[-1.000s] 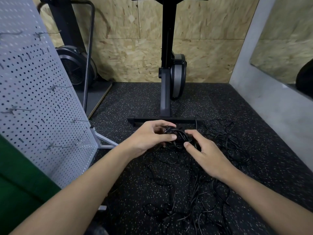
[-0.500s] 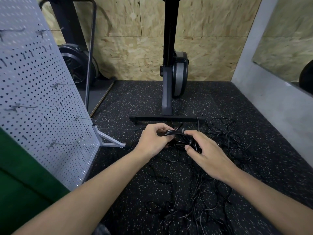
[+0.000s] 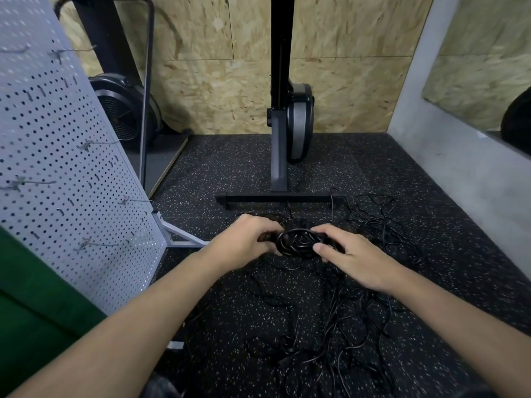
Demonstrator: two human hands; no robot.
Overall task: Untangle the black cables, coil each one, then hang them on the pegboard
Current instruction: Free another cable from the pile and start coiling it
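Just in front of the base bar (image 3: 278,197), the left hand (image 3: 247,242) and right hand (image 3: 353,259) are grasping opposite sides of the coiled cable (image 3: 297,243), each grip clenched on it; tangled cables (image 3: 353,326) are sprawling nearby.

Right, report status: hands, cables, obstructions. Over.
Left hand and right hand both gripping a small cable coil. Other cables tangled on floor, none on pegboard. Machine base bar close behind the coil.

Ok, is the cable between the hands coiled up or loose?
Coiled: the cable forms a tight bundle of overlapping loops, gripped by the left hand and right hand. Tied off: cannot tell.
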